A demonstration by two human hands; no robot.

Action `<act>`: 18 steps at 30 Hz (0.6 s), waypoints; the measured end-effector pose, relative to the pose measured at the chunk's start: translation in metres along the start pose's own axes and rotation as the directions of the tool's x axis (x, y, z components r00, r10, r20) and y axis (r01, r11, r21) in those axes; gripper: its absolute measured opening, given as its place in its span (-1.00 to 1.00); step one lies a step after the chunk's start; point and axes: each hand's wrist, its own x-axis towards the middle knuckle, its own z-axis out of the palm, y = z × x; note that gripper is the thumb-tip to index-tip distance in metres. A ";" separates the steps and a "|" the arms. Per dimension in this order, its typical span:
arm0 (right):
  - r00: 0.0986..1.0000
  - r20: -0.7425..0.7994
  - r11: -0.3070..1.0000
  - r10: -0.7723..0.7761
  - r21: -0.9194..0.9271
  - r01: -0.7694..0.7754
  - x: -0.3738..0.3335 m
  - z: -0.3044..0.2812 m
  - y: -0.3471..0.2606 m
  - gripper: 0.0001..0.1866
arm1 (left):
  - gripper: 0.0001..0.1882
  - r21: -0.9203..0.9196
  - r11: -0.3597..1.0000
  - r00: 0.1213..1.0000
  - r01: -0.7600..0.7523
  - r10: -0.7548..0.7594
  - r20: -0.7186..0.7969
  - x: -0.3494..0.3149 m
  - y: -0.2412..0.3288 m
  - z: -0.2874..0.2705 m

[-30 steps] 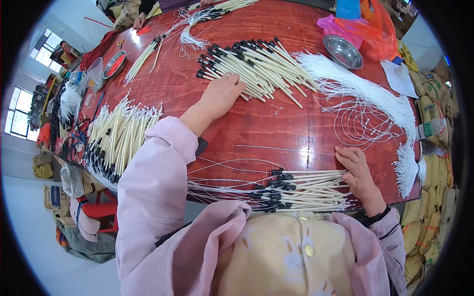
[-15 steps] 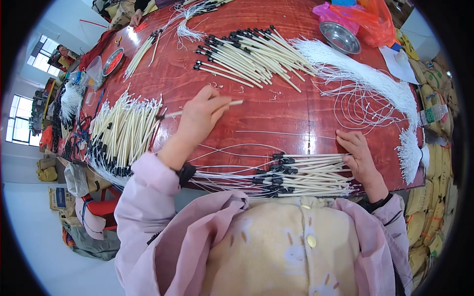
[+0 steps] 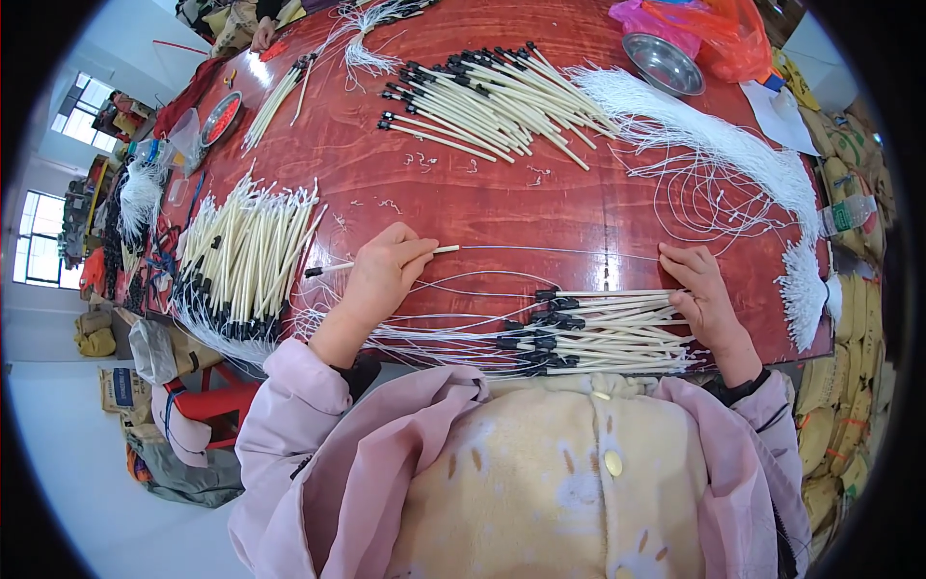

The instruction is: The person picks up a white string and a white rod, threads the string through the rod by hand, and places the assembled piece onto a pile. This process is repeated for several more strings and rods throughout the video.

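Observation:
My left hand (image 3: 384,278) is closed around a thin cream stick (image 3: 447,249), which has a black piece on its left end. The stick lies nearly level above the table, with its right end poking out past my fingertips. My right hand (image 3: 704,294) pinches a white cord (image 3: 569,252) between thumb and finger. The cord stretches left, and its free tip is at or very near the stick's right end; I cannot tell if it is inside. Just below, a bundle of cream sticks with black ends (image 3: 617,333) rests by the table's near edge, white cords trailing left.
The red table (image 3: 328,183) carries an upright-looking cluster of cream sticks (image 3: 246,256) at left and a loose pile (image 3: 492,101) at the far middle. A long hank of white cord (image 3: 714,135), a metal bowl (image 3: 664,66) and plastic bags (image 3: 709,34) lie at right. Another person's hand (image 3: 262,35) shows far left.
My left hand has come down toward me with the stick, bringing its right end level with the cord's tip. My right hand keeps its pinch on the cord and has barely moved.

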 end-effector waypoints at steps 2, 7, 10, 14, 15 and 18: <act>1.000 0.001 1.000 0.006 -0.001 -0.006 -0.001 -0.001 -0.001 -0.32 | -0.80 0.008 1.000 1.000 -0.005 0.005 0.004 0.001 0.000 0.001; 1.000 0.002 1.000 0.016 0.008 -0.016 0.000 -0.001 -0.003 -0.32 | -0.81 0.020 1.000 1.000 -0.006 0.006 0.015 0.004 0.001 0.004; 1.000 0.002 1.000 0.019 0.011 -0.019 0.000 -0.001 -0.002 -0.32 | -0.80 0.017 1.000 1.000 -0.006 0.006 0.028 0.006 0.002 0.006; 1.000 0.001 1.000 0.018 0.011 -0.018 0.001 -0.001 -0.003 -0.32 | -0.80 0.021 1.000 1.000 -0.021 0.021 0.022 0.006 0.000 0.009; 1.000 0.001 1.000 0.019 0.012 -0.019 0.001 -0.001 -0.004 -0.32 | -0.79 0.023 1.000 1.000 -0.010 0.010 0.022 0.006 0.001 0.008; 1.000 -0.005 1.000 0.017 0.012 -0.017 0.000 0.000 -0.003 -0.31 | -0.79 0.027 1.000 1.000 0.014 -0.015 0.023 0.005 0.000 0.007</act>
